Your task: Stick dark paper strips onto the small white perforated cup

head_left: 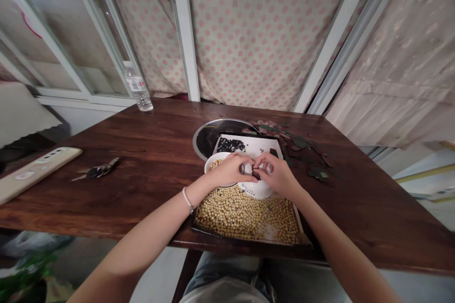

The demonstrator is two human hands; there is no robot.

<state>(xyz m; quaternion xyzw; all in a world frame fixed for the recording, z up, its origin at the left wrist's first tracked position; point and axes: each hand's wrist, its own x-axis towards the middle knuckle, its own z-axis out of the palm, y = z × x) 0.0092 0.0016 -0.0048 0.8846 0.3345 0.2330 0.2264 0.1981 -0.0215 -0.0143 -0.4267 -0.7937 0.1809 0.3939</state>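
Observation:
A black-rimmed tray lies on the dark wooden table in front of me, with a heap of yellow soybeans in its near half and a small patch of black beans at its far end. Two white bowls sit in the tray: one at the left holds yellow beans, the other lies under my hands. My left hand and my right hand meet over the bowls. Both have their fingers curled, pinching a small dark thing between them that I cannot make out.
A round metal lid lies behind the tray. Dark scraps are scattered at the right. A water bottle stands at the far left corner. Keys and a flat beige case lie on the left.

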